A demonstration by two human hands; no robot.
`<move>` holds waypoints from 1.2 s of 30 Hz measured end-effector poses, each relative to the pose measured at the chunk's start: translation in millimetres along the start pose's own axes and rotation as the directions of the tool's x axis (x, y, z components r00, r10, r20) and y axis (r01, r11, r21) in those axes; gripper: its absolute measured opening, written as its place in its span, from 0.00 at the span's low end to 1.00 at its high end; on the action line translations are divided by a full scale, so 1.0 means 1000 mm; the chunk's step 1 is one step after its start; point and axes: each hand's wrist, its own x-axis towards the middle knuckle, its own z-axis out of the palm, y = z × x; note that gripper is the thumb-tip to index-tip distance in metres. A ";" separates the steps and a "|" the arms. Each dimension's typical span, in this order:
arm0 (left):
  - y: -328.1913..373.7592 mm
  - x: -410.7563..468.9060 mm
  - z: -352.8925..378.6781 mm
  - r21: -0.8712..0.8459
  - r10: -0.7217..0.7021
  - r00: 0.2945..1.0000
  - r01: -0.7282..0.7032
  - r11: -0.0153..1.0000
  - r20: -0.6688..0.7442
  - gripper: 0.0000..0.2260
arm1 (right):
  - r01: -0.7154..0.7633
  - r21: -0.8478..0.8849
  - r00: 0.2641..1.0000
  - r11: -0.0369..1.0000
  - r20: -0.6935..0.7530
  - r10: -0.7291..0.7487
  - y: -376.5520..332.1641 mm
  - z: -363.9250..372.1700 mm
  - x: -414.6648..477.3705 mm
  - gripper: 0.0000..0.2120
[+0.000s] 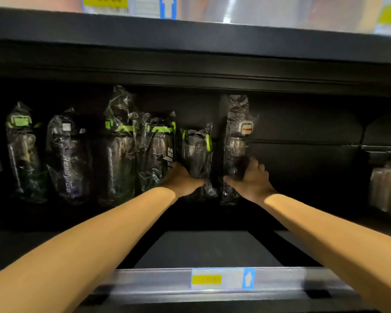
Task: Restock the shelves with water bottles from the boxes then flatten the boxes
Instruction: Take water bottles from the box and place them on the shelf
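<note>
Both arms reach deep into a dark shelf (208, 247). My left hand (181, 180) grips the base of a plastic-wrapped bottle with green lid clips (198, 152). My right hand (252, 179) grips the lower part of a taller wrapped bottle with an orange-trimmed cap (237, 141). Both bottles stand upright at the back of the shelf, a small gap between them. To the left, several more wrapped bottles stand in a row, the nearest one (158, 150) touching my left hand's bottle.
The shelf's front rail carries a yellow price label (207, 279) and a blue arrow tag. The upper shelf (190, 35) hangs low overhead. Pale wrapped goods (387, 190) sit at the far right. Dark bare shelf lies right of my right hand.
</note>
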 end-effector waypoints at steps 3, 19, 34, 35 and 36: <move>0.003 -0.033 -0.025 0.191 0.033 0.999 -0.038 0.981 0.028 0.42 | 0.027 -0.210 0.999 0.977 -0.031 -0.035 -0.015 -0.014 -0.050 0.40; -0.112 -0.325 -0.151 0.697 0.435 0.900 -0.321 0.641 0.014 0.17 | 0.191 -0.675 0.971 0.712 0.022 -0.239 -0.107 -0.002 -0.377 0.32; -0.257 -0.565 -0.158 0.731 0.131 0.990 -0.130 0.670 0.056 0.25 | 0.351 -0.559 0.933 0.751 0.278 -0.229 -0.095 0.058 -0.611 0.34; -0.267 -0.577 -0.161 0.737 0.103 0.992 -0.119 0.666 0.067 0.25 | 0.361 -0.544 0.926 0.757 0.302 -0.224 -0.097 0.065 -0.623 0.34; -0.277 -0.588 -0.165 0.739 0.080 0.994 -0.109 0.665 0.074 0.24 | 0.372 -0.532 0.920 0.760 0.322 -0.225 -0.101 0.072 -0.634 0.33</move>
